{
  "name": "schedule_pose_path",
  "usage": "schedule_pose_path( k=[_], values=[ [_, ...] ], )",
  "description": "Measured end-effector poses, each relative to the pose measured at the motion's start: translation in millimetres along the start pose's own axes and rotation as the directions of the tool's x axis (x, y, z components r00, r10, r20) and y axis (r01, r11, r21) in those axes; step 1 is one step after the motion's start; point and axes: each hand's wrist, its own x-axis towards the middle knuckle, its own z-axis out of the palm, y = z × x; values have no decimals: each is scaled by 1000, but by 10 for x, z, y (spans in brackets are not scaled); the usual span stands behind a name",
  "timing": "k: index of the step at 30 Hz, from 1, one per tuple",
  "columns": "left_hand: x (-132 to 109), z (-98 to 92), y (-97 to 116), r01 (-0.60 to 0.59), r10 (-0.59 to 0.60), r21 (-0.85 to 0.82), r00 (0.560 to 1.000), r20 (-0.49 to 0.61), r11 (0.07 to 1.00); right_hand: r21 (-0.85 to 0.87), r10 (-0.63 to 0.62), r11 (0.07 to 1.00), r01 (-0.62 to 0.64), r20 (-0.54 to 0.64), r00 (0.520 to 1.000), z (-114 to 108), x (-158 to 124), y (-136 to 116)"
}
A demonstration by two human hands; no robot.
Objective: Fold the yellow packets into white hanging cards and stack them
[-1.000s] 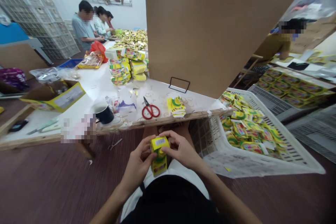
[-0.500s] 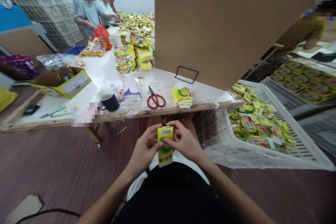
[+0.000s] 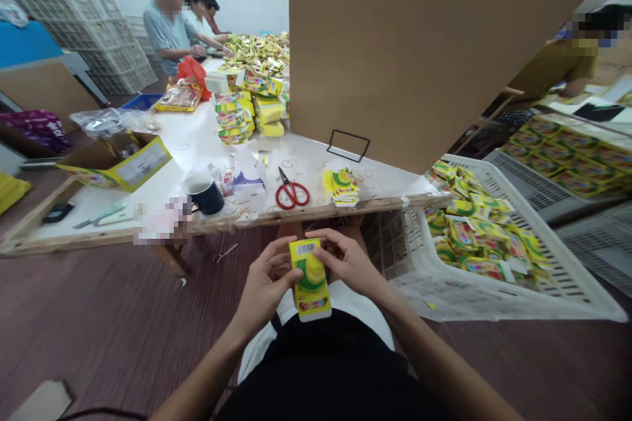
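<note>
A small yellow and green printed box (image 3: 312, 283) with a barcode near its top is held upright over my lap. My left hand (image 3: 269, 283) grips its left edge, thumb on the front face and fingers behind. On the other side, my right hand (image 3: 348, 263) has its thumb at the upper right of the front, with the fingers curled around the top right edge. Ahead on the table edge lies a stack of similar flat yellow cartons (image 3: 342, 187). Red-handled scissors (image 3: 292, 189) rest left of that stack.
A white plastic crate (image 3: 567, 283) full of yellow packs stands at right. A large cardboard sheet (image 3: 395, 46) rises over the table (image 3: 192, 138). A dark mug (image 3: 206, 195) and an opened carton (image 3: 123, 161) sit at left. Co-workers (image 3: 170, 26) work beyond, by a pile of packs.
The box has tilted slightly and shows more of its front. My right thumb has moved up from the middle of the front toward the upper right edge.
</note>
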Motion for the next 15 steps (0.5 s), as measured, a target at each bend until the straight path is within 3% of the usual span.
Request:
schedule_pose_path(
  k=[4, 6, 7, 8, 9, 10, 11, 13, 15],
  values=[
    [-13, 89, -16, 16, -19, 104, 999, 27, 994, -34, 6, 999, -6, -14, 1000, -73, -42, -31],
    [-4, 98, -44, 12, -12, 180, 1000, 1, 984, -261, -84, 965, 27, -211, 974, -368, -75, -65],
    [6, 92, -60, 4, -1, 213, 1000, -12, 977, -420, -162, 908, -2, -356, 921, -582, -94, -86],
    [19, 80, -76, -3, 7, 235, 1000, -14, 972, -566, -261, 819, -98, -519, 814, -820, -111, -106],
    [34, 66, -91, -7, 10, 251, 1000, -10, 968, -663, -332, 695, -276, -637, 695, -1060, -120, -117],
    [48, 53, -104, -5, 5, 261, 1000, 0, 965, -665, -361, 656, -357, -692, 626, -1277, -114, -114],
    [62, 42, -115, 0, -3, 268, 1000, 13, 963, -665, -361, 626, -408, -710, 604, -1453, -87, -89],
    [81, 33, -128, 7, -17, 286, 999, 30, 958, -668, -257, 583, -462, -691, 675, -1637, 44, 34],
    [88, 30, -135, 2, -14, 308, 999, 37, 952, -672, -134, 570, -474, -645, 753, -1613, 282, 229]
  ],
)
